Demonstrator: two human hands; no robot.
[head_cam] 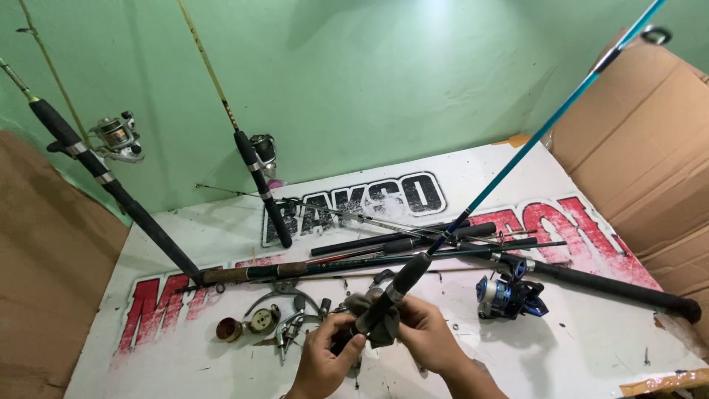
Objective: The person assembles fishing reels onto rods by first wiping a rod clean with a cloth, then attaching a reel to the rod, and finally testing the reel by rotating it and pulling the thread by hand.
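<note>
Overhead, fishing rods lean on a green wall above a white printed board.

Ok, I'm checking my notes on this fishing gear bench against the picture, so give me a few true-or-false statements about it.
1. Both hands hold the handle of the blue rod. True: the left hand and right hand grip it, with a grey cloth around it.
2. The blue reel lies left of the hands. False: it lies to their right.
3. Two rods with reels lean against the green wall. True.
4. The white board is flanked by metal sheets. False: brown cardboard stands beside it.
5. Loose reel parts lie left of the hands. True.
</note>
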